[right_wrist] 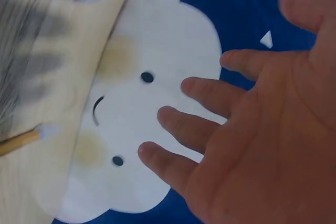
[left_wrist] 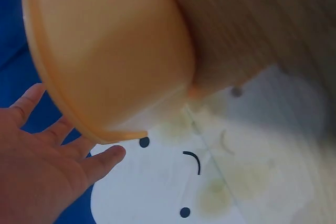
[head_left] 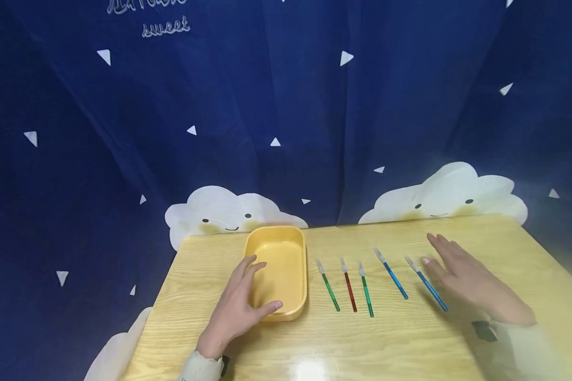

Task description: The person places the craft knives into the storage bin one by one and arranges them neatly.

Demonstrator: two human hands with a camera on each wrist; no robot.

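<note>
My left hand (head_left: 238, 302) hovers with spread, loosely bent fingers over the left side of a yellow plastic tray (head_left: 303, 286). In the left wrist view, the fingers (left_wrist: 105, 162) show beyond the tray's rim (left_wrist: 58, 108); whether they touch it I cannot tell. My right hand (head_left: 469, 275) is over the table's right part, fingers extended, holding nothing. Nearest to it lies a blue pen-like tool (head_left: 431, 288) with a pale, clear-looking tip. The right palm (right_wrist: 262, 145) faces the right wrist camera, near an orange-yellow tool (right_wrist: 21, 142) of similar shape.
Between tray and right hand lie another blue tool (head_left: 394, 280), a red one (head_left: 350, 293) and two green ones, the left (head_left: 331, 292) and the right (head_left: 366, 296). They rest on a wooden table (head_left: 333, 344). A dark blue curtain (head_left: 305, 95) with clouds hangs behind.
</note>
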